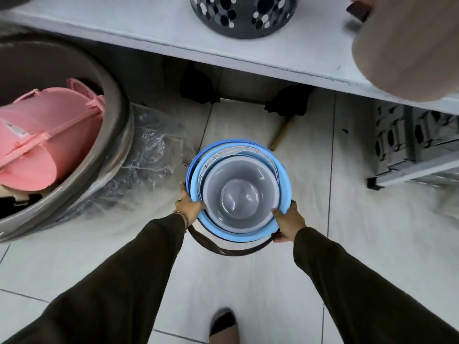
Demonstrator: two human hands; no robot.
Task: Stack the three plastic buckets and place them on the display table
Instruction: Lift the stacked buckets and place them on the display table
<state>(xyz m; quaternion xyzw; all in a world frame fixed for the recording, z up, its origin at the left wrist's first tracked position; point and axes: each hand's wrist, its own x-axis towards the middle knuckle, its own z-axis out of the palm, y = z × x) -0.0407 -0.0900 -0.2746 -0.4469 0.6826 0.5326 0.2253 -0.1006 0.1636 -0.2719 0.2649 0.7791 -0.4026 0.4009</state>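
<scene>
Across the top, from nine o'clock round to three, runs the long white flat-topped display table, its front edge slanting down to the right. On it at twelve o'clock sits a dark grey perforated plastic basket with round holes, and at two o'clock a big blurred beige rounded container fills the corner. Below everything lies the pale tiled floor.

Over at nine o'clock, a huge grey round tub stands on the floor, with pink plastic buckets lying on their sides inside it. Just beside the tub, towards the centre, crumpled clear plastic wrapping rests on the tiles. At three o'clock a grey slotted crate sits under the table.

Now dead centre: the stack of nested plastic buckets, held above the floor and short of the table edge. A blue bucket forms the outer visible ring, a grey bucket sits inside it, and a dark brown curved handle loops below towards six o'clock. How many buckets are nested I cannot tell for sure.

The left hand clamps the rim at eight o'clock of the stack, thumb inside. The right hand grips the rim at four o'clock, fingers also on the brown handle. Both sleeves are dark. At six o'clock, a dark shoe tip peeks in.
</scene>
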